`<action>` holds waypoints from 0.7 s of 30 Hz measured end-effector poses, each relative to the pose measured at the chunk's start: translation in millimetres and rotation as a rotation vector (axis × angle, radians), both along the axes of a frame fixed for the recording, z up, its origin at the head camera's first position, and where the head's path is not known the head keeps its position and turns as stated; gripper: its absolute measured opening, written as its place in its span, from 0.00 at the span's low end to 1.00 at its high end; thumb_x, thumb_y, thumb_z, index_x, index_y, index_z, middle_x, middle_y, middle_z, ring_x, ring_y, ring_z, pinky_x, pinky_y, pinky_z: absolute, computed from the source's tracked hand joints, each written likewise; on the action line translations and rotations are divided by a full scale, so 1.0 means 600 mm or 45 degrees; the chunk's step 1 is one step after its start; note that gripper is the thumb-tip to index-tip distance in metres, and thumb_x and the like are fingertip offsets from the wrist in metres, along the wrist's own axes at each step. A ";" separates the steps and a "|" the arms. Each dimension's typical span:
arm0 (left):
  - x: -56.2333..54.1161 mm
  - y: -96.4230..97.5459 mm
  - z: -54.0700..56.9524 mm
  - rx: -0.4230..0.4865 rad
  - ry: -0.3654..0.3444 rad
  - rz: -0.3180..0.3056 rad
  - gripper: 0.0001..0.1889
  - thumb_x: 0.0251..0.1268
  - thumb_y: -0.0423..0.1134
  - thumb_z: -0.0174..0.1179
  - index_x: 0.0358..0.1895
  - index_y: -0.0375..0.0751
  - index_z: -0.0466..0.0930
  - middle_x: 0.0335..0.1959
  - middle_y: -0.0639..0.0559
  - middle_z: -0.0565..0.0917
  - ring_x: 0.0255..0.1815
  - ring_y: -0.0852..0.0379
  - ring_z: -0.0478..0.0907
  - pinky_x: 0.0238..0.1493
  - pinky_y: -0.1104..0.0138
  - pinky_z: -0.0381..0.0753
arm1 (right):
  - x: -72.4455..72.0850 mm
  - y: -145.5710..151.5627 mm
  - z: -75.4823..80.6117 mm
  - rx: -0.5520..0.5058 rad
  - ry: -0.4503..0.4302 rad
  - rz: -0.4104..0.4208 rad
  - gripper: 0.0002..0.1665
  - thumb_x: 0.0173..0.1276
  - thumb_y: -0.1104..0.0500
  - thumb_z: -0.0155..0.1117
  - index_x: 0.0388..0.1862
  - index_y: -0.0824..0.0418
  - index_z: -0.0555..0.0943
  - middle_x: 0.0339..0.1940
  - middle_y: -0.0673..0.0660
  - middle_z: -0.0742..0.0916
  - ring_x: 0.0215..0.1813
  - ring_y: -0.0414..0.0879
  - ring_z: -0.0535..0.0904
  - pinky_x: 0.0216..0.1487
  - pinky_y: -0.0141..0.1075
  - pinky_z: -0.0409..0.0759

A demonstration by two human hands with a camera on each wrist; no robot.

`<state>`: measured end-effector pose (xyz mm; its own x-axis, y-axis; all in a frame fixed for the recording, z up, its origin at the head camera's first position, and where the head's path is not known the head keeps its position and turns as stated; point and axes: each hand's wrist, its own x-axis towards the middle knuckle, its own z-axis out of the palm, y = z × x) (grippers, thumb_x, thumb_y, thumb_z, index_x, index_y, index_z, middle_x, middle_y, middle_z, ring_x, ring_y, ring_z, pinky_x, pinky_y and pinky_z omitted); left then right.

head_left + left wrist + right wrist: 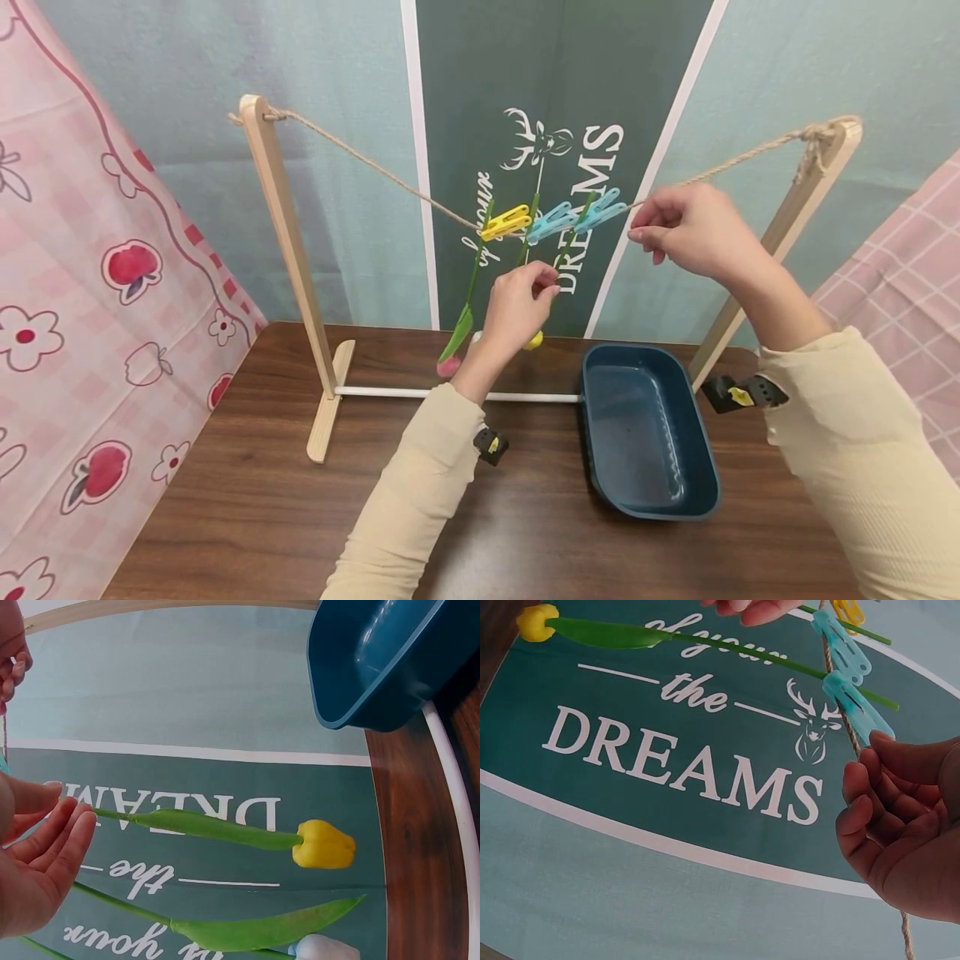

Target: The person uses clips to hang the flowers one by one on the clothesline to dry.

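Observation:
Three artificial tulips hang heads-down from a sagging twine rope [375,167]. A yellow clothespin [506,222] clips the pink tulip [448,367]. Blue clothespins, a left one [551,222] and a right one [602,210], clip the white tulip [324,949] and the yellow tulip [324,844]. My left hand [521,304] is beside the yellow tulip's stem, fingers fairly straight and holding nothing; the right wrist view shows the stem apart from it. Loosely curled, my right hand [907,817] holds nothing, its thumb tip overlapping the right blue clothespin's end in the right wrist view.
Wooden posts, one at left [288,250] and one at right [795,200], carry the rope, joined low by a white rod [405,392]. A dark blue basin [651,510] stands on the brown wooden table [247,500] near the right post. Behind hangs a printed cloth [360,75].

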<state>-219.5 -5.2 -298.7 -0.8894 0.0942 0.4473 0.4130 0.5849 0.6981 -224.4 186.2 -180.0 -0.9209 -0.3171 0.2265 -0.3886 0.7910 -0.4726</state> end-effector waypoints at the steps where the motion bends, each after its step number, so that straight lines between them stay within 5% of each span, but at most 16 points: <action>1: 0.002 -0.001 0.000 -0.002 -0.006 -0.004 0.07 0.60 0.35 0.59 0.40 0.39 0.80 0.33 0.52 0.82 0.33 0.59 0.76 0.37 0.72 0.72 | 0.000 0.001 -0.002 -0.002 -0.001 0.006 0.07 0.63 0.62 0.60 0.35 0.66 0.79 0.21 0.57 0.81 0.22 0.45 0.76 0.25 0.36 0.68; 21: 0.019 -0.022 -0.017 0.006 -0.018 0.006 0.06 0.61 0.36 0.58 0.38 0.39 0.81 0.32 0.52 0.82 0.33 0.59 0.75 0.38 0.71 0.73 | 0.005 0.014 -0.052 -0.027 -0.106 0.035 0.09 0.63 0.58 0.61 0.33 0.64 0.79 0.19 0.54 0.80 0.21 0.47 0.75 0.23 0.37 0.67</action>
